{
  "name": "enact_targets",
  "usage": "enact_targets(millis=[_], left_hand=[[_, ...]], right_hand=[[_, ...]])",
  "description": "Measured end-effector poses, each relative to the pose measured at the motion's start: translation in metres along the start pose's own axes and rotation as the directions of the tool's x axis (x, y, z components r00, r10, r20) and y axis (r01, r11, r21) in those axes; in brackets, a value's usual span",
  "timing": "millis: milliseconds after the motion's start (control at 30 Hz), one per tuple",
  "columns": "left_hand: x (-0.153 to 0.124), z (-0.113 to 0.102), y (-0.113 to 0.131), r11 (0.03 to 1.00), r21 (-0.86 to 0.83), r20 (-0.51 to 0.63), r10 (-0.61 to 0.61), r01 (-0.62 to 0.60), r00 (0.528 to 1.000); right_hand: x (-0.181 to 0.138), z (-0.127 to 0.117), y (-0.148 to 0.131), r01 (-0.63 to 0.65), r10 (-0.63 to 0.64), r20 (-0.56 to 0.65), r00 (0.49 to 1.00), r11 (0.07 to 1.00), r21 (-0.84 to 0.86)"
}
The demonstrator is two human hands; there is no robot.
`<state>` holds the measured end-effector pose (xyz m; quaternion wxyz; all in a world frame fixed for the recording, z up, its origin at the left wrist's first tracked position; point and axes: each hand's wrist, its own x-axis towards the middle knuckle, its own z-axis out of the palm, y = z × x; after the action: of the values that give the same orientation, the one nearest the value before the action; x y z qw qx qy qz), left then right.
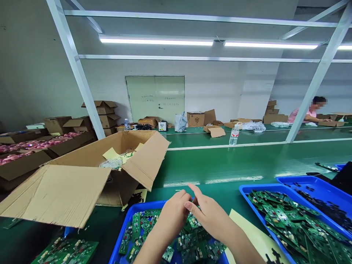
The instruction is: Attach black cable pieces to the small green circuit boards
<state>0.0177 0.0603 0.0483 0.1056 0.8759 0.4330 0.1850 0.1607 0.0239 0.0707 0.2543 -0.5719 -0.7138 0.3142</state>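
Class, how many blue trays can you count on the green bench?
3: the middle tray, full of circuit boards; the right tray, also boards; the far-right tray, dark parts. Blue scraps at the edges may be more.

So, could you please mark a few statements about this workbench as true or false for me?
1. The left hand and right hand meet above a blue tray of circuit boards. True.
2. The cardboard box is closed. False: its flaps stand open.
3. A water bottle stands upright on the green belt. True.
4. The right-hand tray is red. False: it is blue.
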Motion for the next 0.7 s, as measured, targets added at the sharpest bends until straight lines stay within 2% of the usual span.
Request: enact_targets(millis=[133, 300, 500, 700], left_hand=[[0.0, -0.002, -0.004, 0.993, -0.113, -0.037, -0.018, 0.014, 0.999], [0.0, -0.007, -0.006, 0.978, -0.21, -0.118, -0.038, 0.013, 0.992], [0.0, -0.008, -0.004, 0.976, -0.216, -0.134, -0.044, 0.014, 0.99], [-0.003, -0.014, -0.003, 0.975, -0.22, -0.159, 0.005, -0.04, 0.987]], right_hand=[[0.004, 0.004, 0.009, 0.052, -0.053, -0.004, 0.999, 0.981, 0.188], [0.014, 0.009, 0.025, 0.078, -0.111, 0.034, 0.993, 0.851, 0.52], [0.022, 0.008, 0.033, 0.071, -0.049, -0.052, 0.997, 0.778, 0.624], [0.018, -0.002, 0.032, -0.035, -0.01, 0.053, 0.999, 0.619, 0.784]])
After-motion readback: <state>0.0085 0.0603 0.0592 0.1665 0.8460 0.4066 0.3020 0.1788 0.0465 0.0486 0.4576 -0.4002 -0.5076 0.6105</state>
